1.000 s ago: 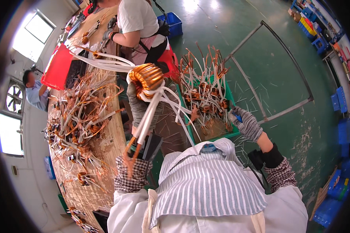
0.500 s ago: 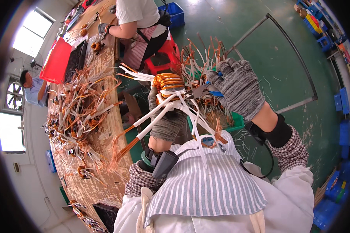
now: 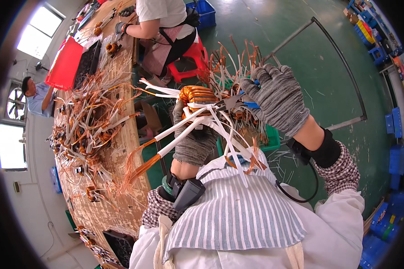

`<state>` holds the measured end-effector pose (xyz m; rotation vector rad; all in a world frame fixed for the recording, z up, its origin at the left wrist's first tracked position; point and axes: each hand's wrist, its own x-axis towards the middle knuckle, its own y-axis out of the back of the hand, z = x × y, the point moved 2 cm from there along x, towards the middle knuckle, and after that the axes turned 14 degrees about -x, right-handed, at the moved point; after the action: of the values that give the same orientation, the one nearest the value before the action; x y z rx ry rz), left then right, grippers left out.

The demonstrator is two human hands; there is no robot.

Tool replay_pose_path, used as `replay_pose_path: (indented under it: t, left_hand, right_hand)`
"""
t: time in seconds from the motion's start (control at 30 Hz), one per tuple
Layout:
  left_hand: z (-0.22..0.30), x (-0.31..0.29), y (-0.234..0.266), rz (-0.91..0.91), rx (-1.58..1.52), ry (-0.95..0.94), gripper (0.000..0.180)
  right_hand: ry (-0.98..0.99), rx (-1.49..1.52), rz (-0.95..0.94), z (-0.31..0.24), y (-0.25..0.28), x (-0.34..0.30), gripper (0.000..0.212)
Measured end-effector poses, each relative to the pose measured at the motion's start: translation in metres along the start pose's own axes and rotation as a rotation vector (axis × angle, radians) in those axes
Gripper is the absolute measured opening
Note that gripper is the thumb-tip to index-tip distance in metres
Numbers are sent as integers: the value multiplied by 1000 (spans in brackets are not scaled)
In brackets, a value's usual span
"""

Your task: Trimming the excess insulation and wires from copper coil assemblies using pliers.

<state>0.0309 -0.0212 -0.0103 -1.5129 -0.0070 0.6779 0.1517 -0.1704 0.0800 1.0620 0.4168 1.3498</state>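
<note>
I see one table (image 3: 116,210) bearing a heap of coils (image 3: 85,130) past counting, and one green crate (image 3: 272,138) with more; finished or waiting, I can't tell. The right hand (image 3: 278,101) is wrapped round one pair of pliers (image 3: 233,103); the left hand (image 3: 195,145) clasps one coil (image 3: 197,95) near the crate. It looks wound; plier work by its white leads (image 3: 179,138) seems unfinished.

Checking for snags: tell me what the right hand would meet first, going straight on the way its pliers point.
The right hand, led by its pliers, would likely meet the copper-wound coil in the left hand first, near its white leads; depth is unclear, so they may already touch.
</note>
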Motion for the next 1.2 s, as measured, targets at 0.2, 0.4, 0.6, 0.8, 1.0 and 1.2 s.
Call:
replay_pose_path:
  t: [0.2, 0.4, 0.6, 0.8, 1.0, 1.2]
  left_hand:
    - [-2, 6, 6, -7, -13, 32, 40]
    - [-11, -10, -5, -1, -74, 121, 39]
    - [-16, -13, -7, -1, -93, 112, 37]
    - [-20, -25, -4, 72, -170, 104, 37]
    - [-20, -15, 20, 177, -186, 95, 44]
    - [-20, -20, 3, 191, -217, 96, 46]
  right_hand:
    - [41, -47, -29, -4, 6, 3, 41]
    - [46, -34, -26, -8, 3, -1, 43]
    - [-27, 121, -119, -16, -8, -8, 49]
    - [-117, 140, 48, -21, -9, -7, 46]
    - [-90, 307, 105, -26, -32, -13, 38]
    - [-299, 561, -31, -30, -54, -28, 33]
